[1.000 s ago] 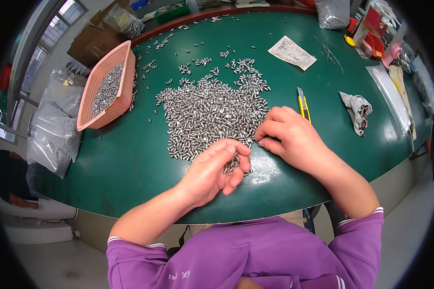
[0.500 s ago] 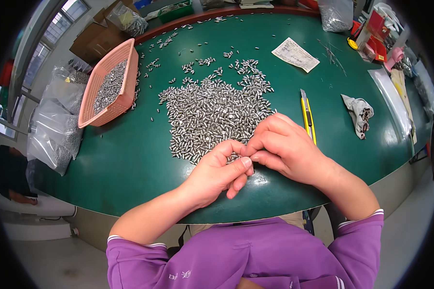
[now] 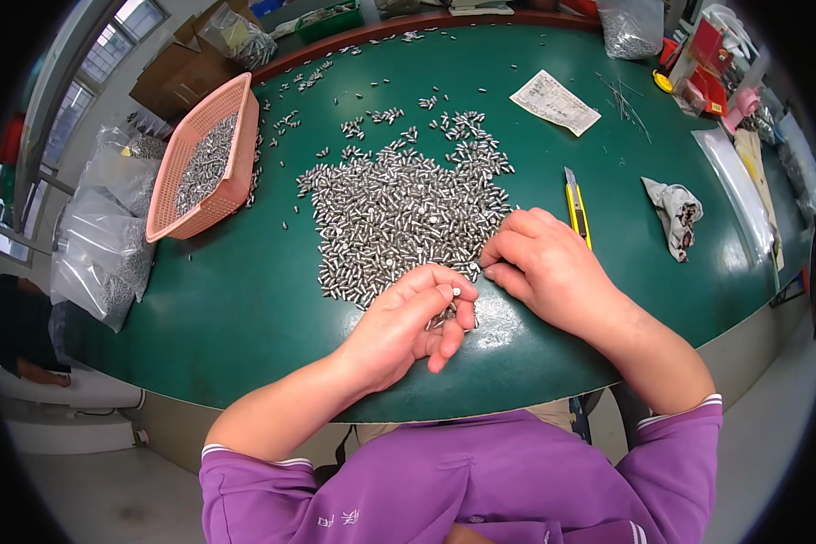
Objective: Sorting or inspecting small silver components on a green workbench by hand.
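The green tabletop (image 3: 263, 308) carries heaped metal pieces (image 3: 399, 222), a pink basket (image 3: 238, 159), a yellow cutter (image 3: 577, 210), a paper slip (image 3: 555, 103) and a crumpled wad (image 3: 673, 214)

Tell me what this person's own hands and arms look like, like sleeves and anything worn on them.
The left hand and right hand are bare, with no gloves, rings or watch visible. The forearms are uncovered below short purple sleeves edged with thin white stripes.
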Available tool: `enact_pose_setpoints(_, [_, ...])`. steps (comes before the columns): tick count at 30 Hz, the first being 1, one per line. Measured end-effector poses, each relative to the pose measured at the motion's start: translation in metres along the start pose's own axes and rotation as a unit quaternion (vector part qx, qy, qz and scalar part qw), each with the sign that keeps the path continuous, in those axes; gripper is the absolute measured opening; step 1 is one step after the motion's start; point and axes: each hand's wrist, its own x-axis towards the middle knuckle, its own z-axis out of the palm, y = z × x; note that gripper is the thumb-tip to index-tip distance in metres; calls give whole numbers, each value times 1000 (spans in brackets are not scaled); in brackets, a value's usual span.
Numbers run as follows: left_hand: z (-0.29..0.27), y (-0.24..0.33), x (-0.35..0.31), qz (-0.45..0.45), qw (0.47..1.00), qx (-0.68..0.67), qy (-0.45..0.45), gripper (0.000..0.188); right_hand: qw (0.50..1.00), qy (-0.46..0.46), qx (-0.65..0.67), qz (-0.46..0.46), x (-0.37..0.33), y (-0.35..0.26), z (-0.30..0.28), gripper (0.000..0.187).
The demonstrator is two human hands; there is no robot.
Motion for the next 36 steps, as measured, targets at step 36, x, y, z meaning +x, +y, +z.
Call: enact_pose_setpoints(36, [4,2,-1,0,1000,-3,14,29,999,24,-34,-3,2,1,2,14])
